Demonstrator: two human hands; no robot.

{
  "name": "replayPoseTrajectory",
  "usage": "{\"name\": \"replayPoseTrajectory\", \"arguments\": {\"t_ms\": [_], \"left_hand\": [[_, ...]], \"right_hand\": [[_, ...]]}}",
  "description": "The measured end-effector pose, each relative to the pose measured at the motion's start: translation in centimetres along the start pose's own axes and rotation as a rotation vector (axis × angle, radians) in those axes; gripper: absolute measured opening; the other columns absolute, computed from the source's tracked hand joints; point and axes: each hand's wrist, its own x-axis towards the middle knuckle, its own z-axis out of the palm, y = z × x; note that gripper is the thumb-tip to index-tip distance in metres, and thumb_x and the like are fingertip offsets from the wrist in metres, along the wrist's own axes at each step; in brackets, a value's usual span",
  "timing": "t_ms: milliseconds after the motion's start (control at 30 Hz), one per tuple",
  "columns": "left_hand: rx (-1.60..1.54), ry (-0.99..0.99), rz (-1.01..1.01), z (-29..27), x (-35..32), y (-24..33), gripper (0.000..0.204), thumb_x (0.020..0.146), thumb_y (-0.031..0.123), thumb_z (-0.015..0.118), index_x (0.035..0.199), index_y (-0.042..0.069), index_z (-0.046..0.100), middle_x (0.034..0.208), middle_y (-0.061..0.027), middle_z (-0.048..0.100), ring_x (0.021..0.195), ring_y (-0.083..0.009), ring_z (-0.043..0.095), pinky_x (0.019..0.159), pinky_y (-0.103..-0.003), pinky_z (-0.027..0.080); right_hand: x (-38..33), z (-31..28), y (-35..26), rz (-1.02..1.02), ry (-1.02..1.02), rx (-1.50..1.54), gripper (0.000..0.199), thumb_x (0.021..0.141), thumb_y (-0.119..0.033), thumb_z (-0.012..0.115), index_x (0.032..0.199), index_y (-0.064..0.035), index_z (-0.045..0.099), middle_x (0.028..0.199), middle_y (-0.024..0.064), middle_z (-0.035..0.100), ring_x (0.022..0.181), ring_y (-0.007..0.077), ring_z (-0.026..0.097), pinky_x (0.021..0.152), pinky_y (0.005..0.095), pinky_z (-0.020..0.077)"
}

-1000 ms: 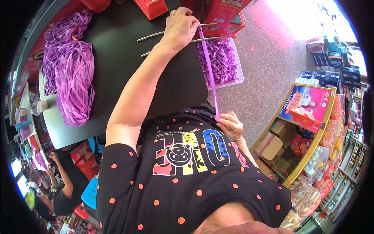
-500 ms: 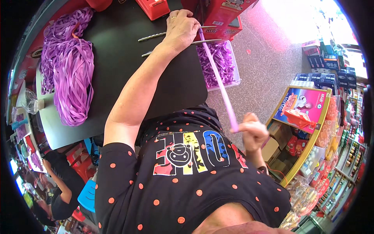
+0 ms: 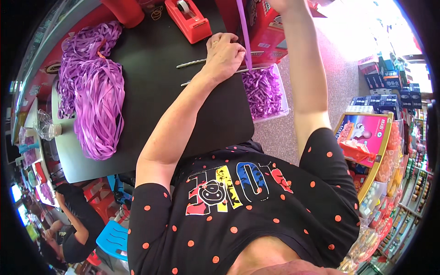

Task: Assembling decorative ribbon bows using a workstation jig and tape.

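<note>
My left hand (image 3: 225, 51) rests on the black table (image 3: 151, 101) near its right edge, pinching a purple ribbon (image 3: 244, 32) next to two thin metal rods (image 3: 192, 63). The ribbon runs taut straight up to the picture's top edge. There my raised right hand (image 3: 280, 3), mostly cut off, holds its upper end. Just below my left hand, a clear plastic box (image 3: 283, 98) off the table's edge holds several short cut pieces of purple ribbon.
A large heap of purple ribbon (image 3: 96, 101) lies on the table's left side. A red tape dispenser (image 3: 188, 19) and red cartons (image 3: 268, 36) stand at the far side. Shelves of packaged goods (image 3: 371, 142) are at the right. Another person (image 3: 73, 224) and a blue stool (image 3: 112, 238) are at the lower left.
My right hand has swung from down by my chest up past the table to the top edge, drawing the ribbon upward. My left hand has stayed at the rods.
</note>
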Motion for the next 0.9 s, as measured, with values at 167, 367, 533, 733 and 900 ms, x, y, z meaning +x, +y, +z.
{"name": "replayPoseTrajectory", "arguments": {"t_ms": [167, 367, 533, 733, 900], "left_hand": [[0.003, -0.004, -0.041, -0.1, -0.2, -0.1, 0.023, 0.070, 0.013, 0.062, 0.090, 0.010, 0.073, 0.114, -0.0084, 0.058, 0.116, -0.0308, 0.044, 0.102, -0.044, 0.031], [-0.003, 0.088, -0.047, 0.3, -0.4, 0.7, 0.022, 0.067, 0.007, 0.062, 0.086, 0.009, 0.072, 0.110, -0.0099, 0.058, 0.113, -0.0315, 0.045, 0.099, -0.041, 0.035], [-0.054, 0.184, -0.048, 0.4, 0.0, 1.3, 0.024, 0.064, 0.000, 0.063, 0.085, 0.008, 0.070, 0.106, -0.0106, 0.056, 0.108, -0.0328, 0.046, 0.094, -0.040, 0.039], [-0.037, 0.179, -0.008, 0.4, -0.1, 1.0, 0.026, 0.063, 0.000, 0.064, 0.084, 0.012, 0.070, 0.104, -0.0095, 0.055, 0.104, -0.0325, 0.046, 0.092, -0.039, 0.040], [-0.037, 0.176, -0.016, 0.5, -0.2, 0.8, 0.020, 0.064, 0.000, 0.065, 0.078, 0.012, 0.072, 0.105, -0.0088, 0.055, 0.105, -0.0320, 0.045, 0.092, -0.039, 0.040]], "right_hand": [[5.3, -3.7, 9.3, 0.293, 0.220, 0.026, 0.056, 0.094, -0.055, 0.038, 0.130, -0.0114, 0.044, 0.089, 0.0155, 0.068, 0.059, 0.0100, 0.056, 0.048, 0.0193, 0.0374], [5.7, -6.9, 16.4, 0.440, 0.281, 0.300, 0.057, 0.092, -0.056, 0.040, 0.126, -0.0113, 0.045, 0.093, 0.0221, 0.067, 0.063, 0.0192, 0.061, 0.054, 0.0265, 0.0437], [5.3, -8.6, 20.7, 0.426, 0.219, 0.303, 0.063, 0.091, -0.059, 0.040, 0.131, -0.0105, 0.042, 0.096, 0.0228, 0.067, 0.072, 0.0233, 0.063, 0.062, 0.0278, 0.0469], [3.3, -6.7, 22.0, 0.462, 0.123, 0.431, 0.072, 0.089, -0.062, 0.042, 0.138, -0.0103, 0.035, 0.108, 0.0221, 0.063, 0.096, 0.0297, 0.061, 0.088, 0.0399, 0.0446], [-0.7, -4.3, 22.6, 0.510, 0.257, 0.344, 0.059, 0.096, -0.050, 0.035, 0.134, -0.0052, 0.039, 0.104, 0.0161, 0.063, 0.097, 0.0273, 0.059, 0.088, 0.0373, 0.0445]]}}
